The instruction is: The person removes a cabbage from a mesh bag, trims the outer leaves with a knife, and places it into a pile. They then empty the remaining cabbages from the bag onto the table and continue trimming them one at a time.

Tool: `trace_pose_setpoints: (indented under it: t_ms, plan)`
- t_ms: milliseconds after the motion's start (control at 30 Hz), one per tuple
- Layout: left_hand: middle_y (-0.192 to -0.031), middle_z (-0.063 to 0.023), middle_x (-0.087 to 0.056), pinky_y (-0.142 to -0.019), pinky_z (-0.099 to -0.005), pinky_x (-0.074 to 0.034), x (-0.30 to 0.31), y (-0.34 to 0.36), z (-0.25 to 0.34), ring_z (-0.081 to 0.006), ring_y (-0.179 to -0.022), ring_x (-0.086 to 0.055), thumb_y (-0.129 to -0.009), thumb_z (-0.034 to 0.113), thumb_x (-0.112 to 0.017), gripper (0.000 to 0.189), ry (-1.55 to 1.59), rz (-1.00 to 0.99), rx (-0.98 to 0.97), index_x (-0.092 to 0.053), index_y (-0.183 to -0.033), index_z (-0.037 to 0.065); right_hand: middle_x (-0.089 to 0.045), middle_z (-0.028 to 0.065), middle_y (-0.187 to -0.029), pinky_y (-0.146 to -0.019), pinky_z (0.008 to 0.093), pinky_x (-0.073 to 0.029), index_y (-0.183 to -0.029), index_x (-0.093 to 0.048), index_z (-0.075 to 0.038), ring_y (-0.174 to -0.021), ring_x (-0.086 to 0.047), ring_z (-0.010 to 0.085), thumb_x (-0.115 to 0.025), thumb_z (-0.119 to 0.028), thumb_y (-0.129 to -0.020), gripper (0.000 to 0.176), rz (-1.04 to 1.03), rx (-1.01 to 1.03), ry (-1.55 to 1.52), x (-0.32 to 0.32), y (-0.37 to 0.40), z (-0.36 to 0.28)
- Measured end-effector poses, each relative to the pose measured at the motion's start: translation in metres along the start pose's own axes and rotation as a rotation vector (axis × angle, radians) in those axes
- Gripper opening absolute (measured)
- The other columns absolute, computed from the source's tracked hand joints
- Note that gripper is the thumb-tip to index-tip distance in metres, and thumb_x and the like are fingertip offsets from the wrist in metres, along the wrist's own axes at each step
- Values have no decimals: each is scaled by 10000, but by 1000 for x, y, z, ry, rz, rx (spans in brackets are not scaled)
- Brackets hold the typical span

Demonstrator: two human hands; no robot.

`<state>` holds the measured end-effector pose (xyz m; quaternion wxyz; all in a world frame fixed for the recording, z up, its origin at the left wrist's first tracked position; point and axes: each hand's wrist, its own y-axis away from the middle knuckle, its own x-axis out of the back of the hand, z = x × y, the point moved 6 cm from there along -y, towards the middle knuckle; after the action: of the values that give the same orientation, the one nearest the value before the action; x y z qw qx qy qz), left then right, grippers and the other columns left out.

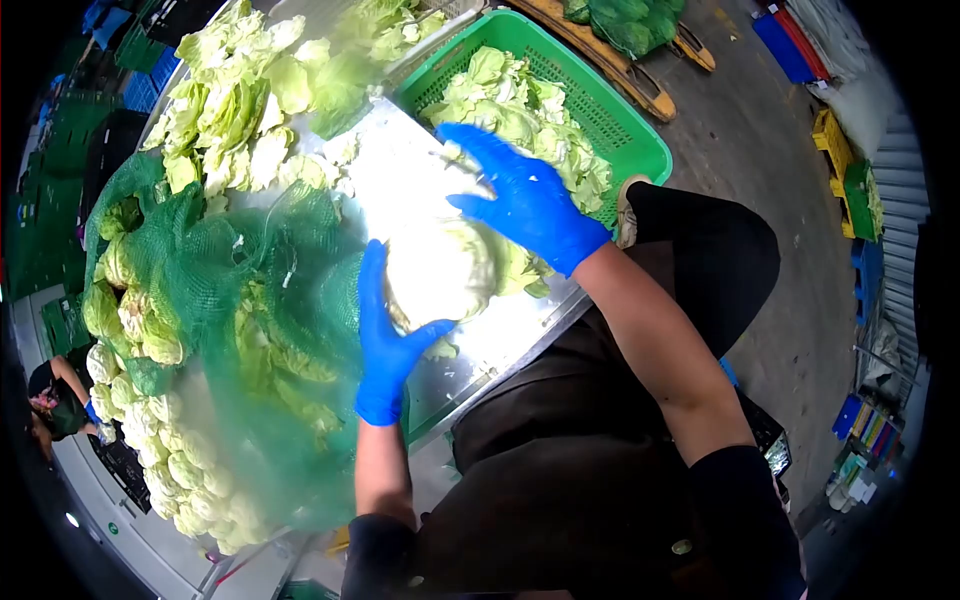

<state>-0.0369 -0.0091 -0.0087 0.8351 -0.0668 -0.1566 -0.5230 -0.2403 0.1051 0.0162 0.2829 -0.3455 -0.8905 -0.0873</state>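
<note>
A pale cabbage sits on the shiny metal table, its upper side washed out by glare. My left hand, in a blue glove, rests against the cabbage's left and lower edge with thumb and fingers spread. Above and to the right of it, my right hand, also gloved in blue, has its fingers apart and is nearest to the cabbage and a bright, overexposed patch. Loose leaves lie beside the cabbage. Green netting lies just left of my left hand, with leafy cabbages inside it.
A green crate of leaves stands beyond my right hand. Loose leaves pile up at the upper left, and several trimmed cabbages at the lower left. Another person is at far left. A wooden pallet lies at the top.
</note>
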Motion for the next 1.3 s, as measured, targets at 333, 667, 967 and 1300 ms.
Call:
trace_pose_setpoints:
  t_ms: [333,667,967,1300]
  plan:
    - [-1564,-206,-192,-1171,-433,-221,-24,2,33,-342,-1424,-266,-635,255,-888,1162,-198,278,-20,-177,-1519,1,-665,130,-1171,-898,326,-501,-1288,-587,-47,-1051,-636,197,-750,-316,-835,552,-196,-271,-381,-26,33,27]
    - [-1376,-272,-391,-1061,-454,-379,-40,-26,40,-405,-1262,-430,-622,417,-890,1139,-545,275,104,-277,-1460,-51,-594,148,-631,-461,401,-446,-1509,-316,-94,-486,-583,274,-580,-377,-949,681,-60,-42,530,0,80,-23]
    - [-1338,-279,-402,-1033,-484,-368,-61,-38,44,-430,-1233,-400,-616,383,-883,1060,-590,323,87,-331,-1412,-46,-617,136,-620,-531,449,-487,-1185,-603,-6,-585,-634,325,-540,-402,-956,462,-1,-25,469,-7,60,1]
    - [-1415,-252,-331,-1106,-494,-286,-50,-5,38,-410,-1313,-315,-603,349,-901,1111,-441,311,27,-280,-1444,-26,-670,190,-987,-817,455,-498,-917,-663,-64,-956,-631,375,-628,-515,-865,456,87,-300,81,-14,11,77]
